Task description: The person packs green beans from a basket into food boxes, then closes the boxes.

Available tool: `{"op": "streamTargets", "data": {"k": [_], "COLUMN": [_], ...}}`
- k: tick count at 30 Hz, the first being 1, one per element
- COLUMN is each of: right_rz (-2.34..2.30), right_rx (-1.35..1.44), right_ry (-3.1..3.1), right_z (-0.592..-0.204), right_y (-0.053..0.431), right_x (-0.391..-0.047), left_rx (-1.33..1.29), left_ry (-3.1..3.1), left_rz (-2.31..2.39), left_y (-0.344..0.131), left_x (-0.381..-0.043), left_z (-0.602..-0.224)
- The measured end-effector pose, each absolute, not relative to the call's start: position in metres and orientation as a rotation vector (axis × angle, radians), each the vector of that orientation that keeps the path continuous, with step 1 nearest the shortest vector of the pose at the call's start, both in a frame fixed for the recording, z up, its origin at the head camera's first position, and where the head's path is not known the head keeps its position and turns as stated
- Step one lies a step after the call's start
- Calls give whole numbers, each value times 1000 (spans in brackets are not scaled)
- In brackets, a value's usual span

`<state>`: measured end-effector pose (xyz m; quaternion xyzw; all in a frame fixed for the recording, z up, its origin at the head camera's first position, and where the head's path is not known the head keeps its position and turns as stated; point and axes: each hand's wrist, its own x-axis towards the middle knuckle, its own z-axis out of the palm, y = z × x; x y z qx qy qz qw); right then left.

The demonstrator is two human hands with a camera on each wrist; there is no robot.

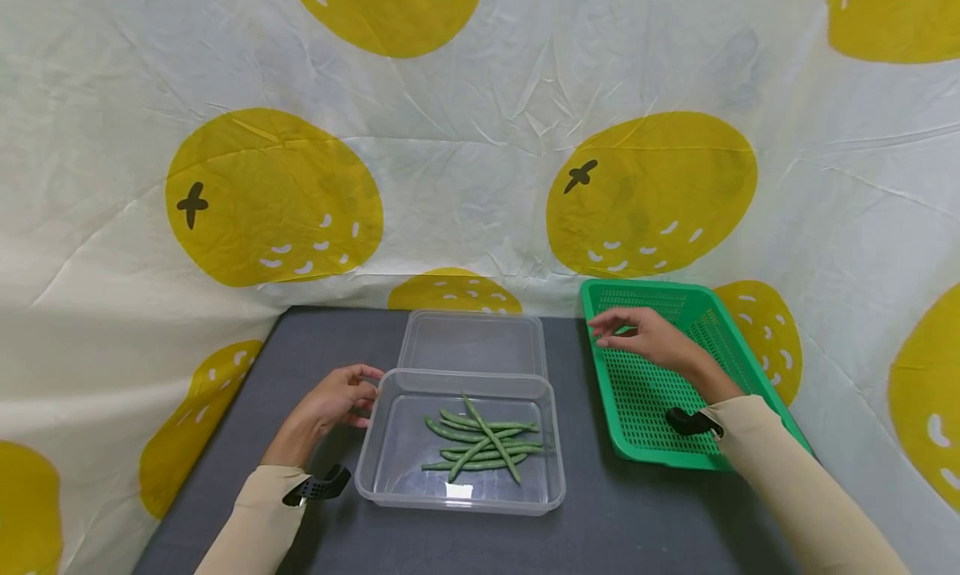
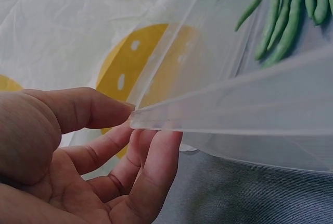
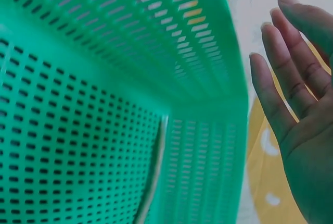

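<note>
My left hand (image 1: 339, 402) grips the left rim of a clear plastic container (image 1: 510, 505); the left wrist view shows the thumb on top of the rim corner and the fingers beneath. Several green beans (image 1: 489, 437) lie crossed over one another inside it. Over the far left part of a green perforated basket (image 1: 633, 404) hovers my right hand (image 1: 651, 337), holding nothing, its fingers loosely extended. One long thin bean (image 3: 153, 174) rests in the basket, along the foot of its wall, in the right wrist view.
Behind the container a clear flat lid (image 1: 474, 342) lies on the dark table (image 1: 315, 342). A white curtain (image 1: 465, 192) with yellow fruit prints hangs behind the table and at both sides. The basket stands on the right, near the curtain.
</note>
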<state>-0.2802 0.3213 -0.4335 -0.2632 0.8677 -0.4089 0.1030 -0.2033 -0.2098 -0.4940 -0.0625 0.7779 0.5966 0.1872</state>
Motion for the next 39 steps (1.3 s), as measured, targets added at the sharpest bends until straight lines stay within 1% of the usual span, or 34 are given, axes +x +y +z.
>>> {"op": "streamTargets", "data": {"k": [24,39], "right_rz": [-1103,-1047], "right_rx": [-539,-433], "right_ry": [2764,2769], "right_z": [-470,-487], "right_y": [383,404], "right_x": [-308,-310], "left_rx": [-161,-157], "left_ry": [2184,2179], "left_rz": [1676,1677], "left_y": [-212,-211], "left_x": [-201,-202], "left_z": [-489,-490]}}
